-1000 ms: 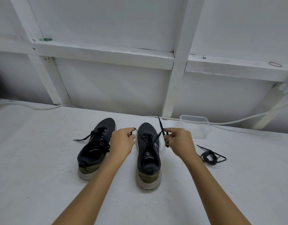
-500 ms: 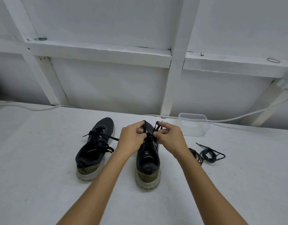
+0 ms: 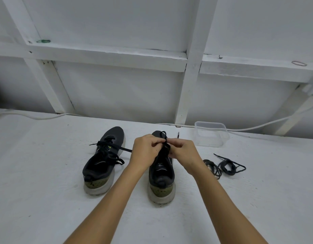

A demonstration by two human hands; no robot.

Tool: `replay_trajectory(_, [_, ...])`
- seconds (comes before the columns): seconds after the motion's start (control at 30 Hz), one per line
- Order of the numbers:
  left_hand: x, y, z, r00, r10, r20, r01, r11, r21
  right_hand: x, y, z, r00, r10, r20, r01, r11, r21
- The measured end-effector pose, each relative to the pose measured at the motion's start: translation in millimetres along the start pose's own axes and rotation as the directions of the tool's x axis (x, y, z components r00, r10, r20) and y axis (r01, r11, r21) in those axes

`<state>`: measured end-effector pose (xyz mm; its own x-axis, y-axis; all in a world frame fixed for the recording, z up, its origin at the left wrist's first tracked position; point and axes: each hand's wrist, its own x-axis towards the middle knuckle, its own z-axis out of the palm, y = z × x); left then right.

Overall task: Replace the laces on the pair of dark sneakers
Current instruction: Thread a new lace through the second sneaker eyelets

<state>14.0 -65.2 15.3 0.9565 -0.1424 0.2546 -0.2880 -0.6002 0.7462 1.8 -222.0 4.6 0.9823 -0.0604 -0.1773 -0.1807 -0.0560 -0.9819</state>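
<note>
Your left hand (image 3: 146, 152) and right hand (image 3: 184, 152) both pinch the lace (image 3: 165, 144) over the right sneaker (image 3: 162, 171), loop standing between your fingers.

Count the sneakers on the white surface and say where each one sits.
2. The left sneaker stands laced, left of the hands. The right sneaker stands under both hands, which hold its lace. None looks hidden.
</note>
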Motion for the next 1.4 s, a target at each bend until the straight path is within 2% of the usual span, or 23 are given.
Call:
replay_trajectory(0.13, [2.0,-1.6,-0.3,0.999,0.038,-0.006,-0.037,0.998,0.052,-4.0,2.5,-3.3,0.991,-0.013,0.130,0.004,0.998,0.067])
replay_trajectory(0.27, [2.2,-3.2,-0.9,0.999,0.027,0.046,-0.025,0.999,-0.044,-2.6,4.8,-1.1,0.998,-0.008,0.059,0.000,0.992,0.125])
replay_trajectory(0.4, [4.1,-7.1,-4.9,0.985,-0.084,0.148,0.111,0.977,-0.183,-1.8,5.6,-0.6,0.997,-0.004,0.074,-0.004,0.993,0.116])
replay_trajectory(0.5, [9.3,-9.6,-11.9,0.894,-0.206,0.399,0.368,0.846,-0.386,-3.3,5.0,-0.3,0.995,-0.019,0.097,0.013,0.997,0.070])
replay_trajectory(0.57, [12.6,-12.4,-15.7,0.816,-0.224,0.533,0.488,0.761,-0.427,-3.6,4.3,1.1,0.993,-0.028,0.118,0.024,0.999,0.030])
replay_trajectory(0.67, [16.2,-15.9,-17.1,0.719,-0.239,0.653,0.624,0.635,-0.455,-5.4,1.6,2.8,0.988,-0.056,0.146,0.059,0.998,-0.013])
replay_trajectory(0.73, [17.4,-18.7,-17.5,0.688,-0.241,0.684,0.650,0.625,-0.433,-5.7,0.4,2.3,0.984,-0.090,0.151,0.098,0.994,-0.046])
replay_trajectory(0.8, [17.7,-21.2,-17.2,0.684,-0.242,0.689,0.641,0.650,-0.408,-4.9,-0.1,-0.3,0.980,-0.133,0.146,0.146,0.986,-0.083])
replay_trajectory(0.87, [16.5,-20.0,-17.3,0.715,-0.244,0.655,0.596,0.702,-0.389,-4.1,-0.7,-2.8,0.979,-0.152,0.133,0.165,0.982,-0.091])
replay_trajectory(0.93, [15.3,-16.7,-16.3,0.815,-0.237,0.529,0.433,0.856,-0.284,-3.6,0.1,-5.0,0.982,-0.152,0.110,0.161,0.985,-0.070])
replay_trajectory(1.0, [12.4,-13.5,-11.0,0.914,-0.153,0.375,0.198,0.977,-0.083,-4.4,2.1,-6.3,0.983,-0.153,0.106,0.159,0.986,-0.048])
replay_trajectory(1.07, [8.4,-10.5,-4.0,0.957,-0.085,0.279,0.076,0.996,0.041,-6.1,3.9,-6.6,0.981,-0.156,0.116,0.161,0.986,-0.033])
replay_trajectory(1.17, [8.0,-10.5,2.3,0.968,-0.054,0.244,0.039,0.997,0.065,-7.9,5.7,-7.3,0.977,-0.183,0.105,0.186,0.982,-0.024])
replay_trajectory(1.2, [8.2,-10.3,2.7,0.964,-0.079,0.253,0.073,0.997,0.033,-8.2,6.1,-7.8,0.977,-0.187,0.099,0.190,0.982,-0.019])
replay_trajectory(1.27, [8.8,-11.0,0.2,0.926,-0.204,0.317,0.268,0.948,-0.171,-9.1,6.9,-9.9,0.978,-0.181,0.104,0.183,0.983,-0.011])
replay_trajectory(1.33, [9.1,-11.0,-4.1,0.841,-0.308,0.444,0.485,0.793,-0.368,-9.8,7.9,-11.9,0.976,-0.169,0.136,0.173,0.985,-0.025])
replay_trajectory(1.4, [12.2,-11.1,-9.7,0.774,-0.373,0.512,0.609,0.662,-0.438,-10.7,8.2,-13.1,0.974,-0.167,0.155,0.175,0.984,-0.042])
